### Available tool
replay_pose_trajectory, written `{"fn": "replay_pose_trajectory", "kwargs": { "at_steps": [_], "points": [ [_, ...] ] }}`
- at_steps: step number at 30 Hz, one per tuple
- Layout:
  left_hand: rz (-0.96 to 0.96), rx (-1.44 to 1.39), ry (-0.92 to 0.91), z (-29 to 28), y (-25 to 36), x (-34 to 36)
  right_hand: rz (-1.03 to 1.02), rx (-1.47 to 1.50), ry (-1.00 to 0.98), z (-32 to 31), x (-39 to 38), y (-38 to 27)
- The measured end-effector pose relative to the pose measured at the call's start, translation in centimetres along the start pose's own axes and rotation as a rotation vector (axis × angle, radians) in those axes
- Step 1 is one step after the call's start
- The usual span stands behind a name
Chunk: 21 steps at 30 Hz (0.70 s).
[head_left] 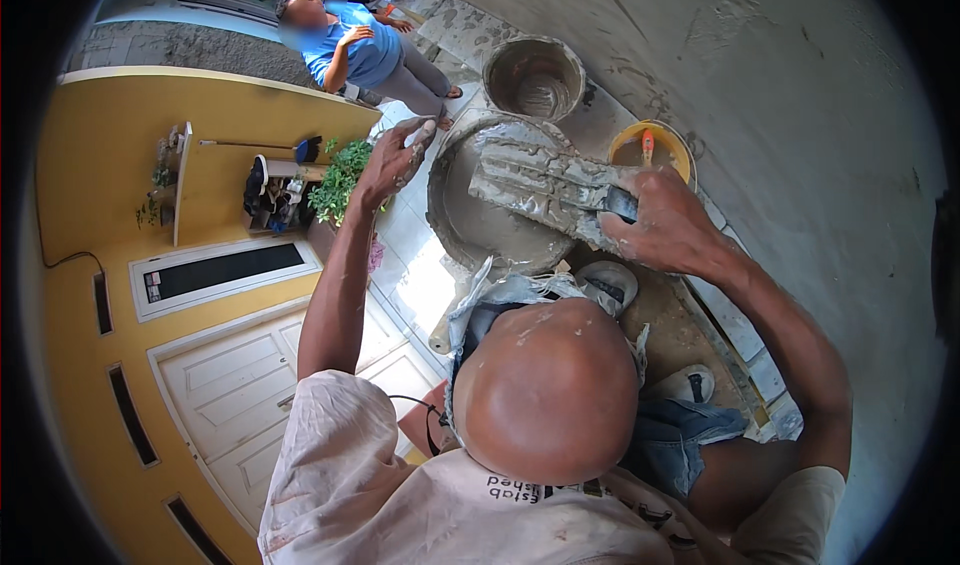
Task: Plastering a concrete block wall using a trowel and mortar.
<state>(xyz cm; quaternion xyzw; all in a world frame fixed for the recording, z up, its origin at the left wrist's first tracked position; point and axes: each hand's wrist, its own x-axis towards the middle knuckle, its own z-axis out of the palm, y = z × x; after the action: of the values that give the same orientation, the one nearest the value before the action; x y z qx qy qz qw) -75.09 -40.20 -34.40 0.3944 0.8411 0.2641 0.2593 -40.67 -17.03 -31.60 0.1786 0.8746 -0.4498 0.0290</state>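
Observation:
My right hand [665, 220] is wrapped round the dark handle of a plastering trowel [545, 187]. Thick, wet grey mortar lies in ridges across the trowel's blade. Under it stands a wide round tub [436, 205] holding smooth grey mortar, and the trowel covers part of its right side. My left hand [398, 160] is raised to the left of the tub, empty, its fingers apart and smeared with grey. Whether the trowel touches the mortar in the tub, I cannot tell.
A mortar-crusted bucket [490, 73] stands beyond the tub. Right of it, a yellow bucket [685, 150] holds a red-handled tool [648, 143]. A grey plastered wall [800, 155] rises on the right. Leafy plants [340, 180] are at left; a person in blue [365, 55] stands farther off.

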Motion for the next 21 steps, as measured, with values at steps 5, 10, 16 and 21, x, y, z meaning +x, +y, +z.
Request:
{"fn": "replay_pose_trajectory", "kwargs": {
  "at_steps": [5,10,16,21],
  "points": [
    [0.032,-0.313,-0.072,0.7,2.6,0.0,0.004,0.064,-0.065,1.9,1.3,-2.2],
    [0.047,-0.303,-0.02,-0.7,2.9,0.2,0.002,0.114,-0.075,4.9,2.6,-2.5],
    [0.083,-0.215,-0.069,-0.9,4.7,-0.6,-0.103,0.129,0.026,8.6,5.5,-3.5],
    [0.075,-0.135,-0.065,-1.3,4.8,-0.8,-0.334,0.133,0.028,10.4,4.7,-2.0]
  ]
}}
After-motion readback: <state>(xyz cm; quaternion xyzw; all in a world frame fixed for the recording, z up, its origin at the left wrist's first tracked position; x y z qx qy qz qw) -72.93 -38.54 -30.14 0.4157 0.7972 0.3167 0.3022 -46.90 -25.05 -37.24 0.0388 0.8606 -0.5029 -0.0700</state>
